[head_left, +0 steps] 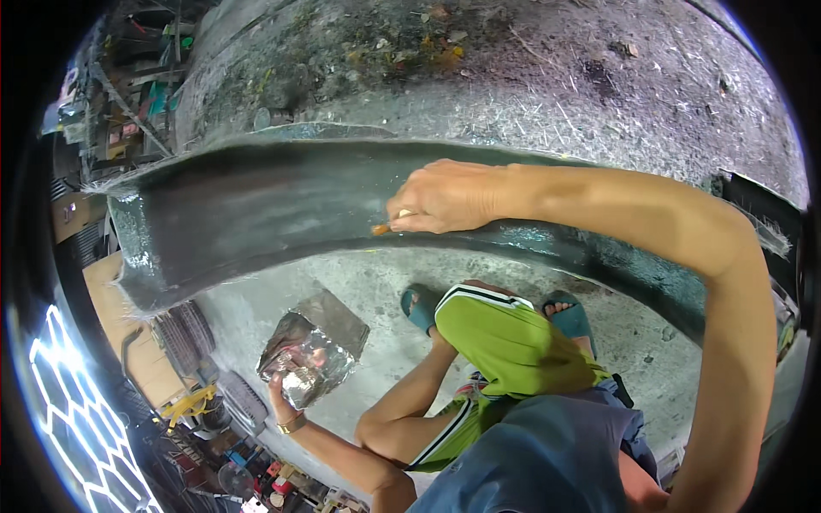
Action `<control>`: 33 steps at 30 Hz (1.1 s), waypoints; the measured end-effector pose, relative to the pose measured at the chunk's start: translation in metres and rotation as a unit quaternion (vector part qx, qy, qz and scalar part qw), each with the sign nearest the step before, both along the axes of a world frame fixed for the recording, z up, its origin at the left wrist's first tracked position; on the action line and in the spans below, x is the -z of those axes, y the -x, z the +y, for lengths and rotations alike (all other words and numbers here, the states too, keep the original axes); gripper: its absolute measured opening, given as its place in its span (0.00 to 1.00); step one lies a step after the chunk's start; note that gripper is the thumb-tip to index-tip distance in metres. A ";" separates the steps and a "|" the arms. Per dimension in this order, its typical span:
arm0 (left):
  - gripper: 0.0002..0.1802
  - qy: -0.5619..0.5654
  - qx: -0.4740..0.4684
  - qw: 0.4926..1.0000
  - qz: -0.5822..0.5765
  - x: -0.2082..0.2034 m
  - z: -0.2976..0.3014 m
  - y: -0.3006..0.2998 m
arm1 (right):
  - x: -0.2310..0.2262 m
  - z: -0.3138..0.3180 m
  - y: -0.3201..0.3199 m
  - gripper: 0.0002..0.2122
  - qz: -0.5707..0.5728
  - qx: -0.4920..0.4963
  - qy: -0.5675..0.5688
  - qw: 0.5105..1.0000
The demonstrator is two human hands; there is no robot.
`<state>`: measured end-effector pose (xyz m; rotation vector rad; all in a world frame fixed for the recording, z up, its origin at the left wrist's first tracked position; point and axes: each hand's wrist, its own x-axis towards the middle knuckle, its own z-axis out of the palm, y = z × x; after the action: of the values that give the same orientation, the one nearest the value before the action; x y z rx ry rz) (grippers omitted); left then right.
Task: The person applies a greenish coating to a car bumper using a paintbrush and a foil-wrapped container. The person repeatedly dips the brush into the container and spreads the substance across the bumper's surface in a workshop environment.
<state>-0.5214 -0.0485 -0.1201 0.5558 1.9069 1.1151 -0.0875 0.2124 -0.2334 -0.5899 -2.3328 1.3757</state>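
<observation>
Crouching on a rough, speckled concrete floor (pixel 599 77), a person presses the right hand (pixel 445 198) against a long, curved dark panel (pixel 256 214) whose wet-looking surface shines grey-green and whose ends fray into pale fibres. That hand is curled nearly closed around a thin brush (pixel 385 227), only its orange-tan tip showing below the fingers and touching the panel's face. Lower down, the left hand (pixel 282 389), a gold-coloured watch at the wrist, grips from beneath a crumpled, foil-lined container (pixel 312 350), shiny and creased, held well apart from the panel. Bright green shorts (pixel 505 342) with striped trim and teal sandals (pixel 419 308) sit between the two arms.
</observation>
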 end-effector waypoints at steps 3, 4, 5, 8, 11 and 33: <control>0.26 0.013 -0.008 1.000 0.018 0.005 -0.004 -0.001 | -0.016 0.006 0.013 0.14 -0.080 -0.042 0.027 0.996; 0.25 0.015 -0.024 0.999 0.037 0.004 0.002 0.000 | -0.027 0.012 0.019 0.14 -0.104 -0.052 0.027 0.993; 0.24 0.007 0.002 1.000 0.015 0.006 0.004 -0.001 | -0.032 0.013 0.022 0.14 -0.170 -0.058 0.051 0.982; 0.23 -0.028 0.049 0.998 0.022 0.003 0.018 -0.022 | -0.031 0.016 0.022 0.18 -0.257 -0.128 0.094 0.953; 0.26 -0.052 0.097 0.994 0.011 -0.010 0.038 -0.053 | -0.049 0.020 0.029 0.16 -0.189 -0.118 0.091 0.971; 0.32 -0.040 0.167 0.985 0.015 -0.009 0.048 -0.050 | -0.110 0.018 0.080 0.11 0.255 0.151 0.140 0.945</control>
<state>-0.4714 -0.0005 -0.1114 0.9064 1.7192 0.9693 -0.1680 0.2307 -0.1233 -0.5603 -1.5843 1.5037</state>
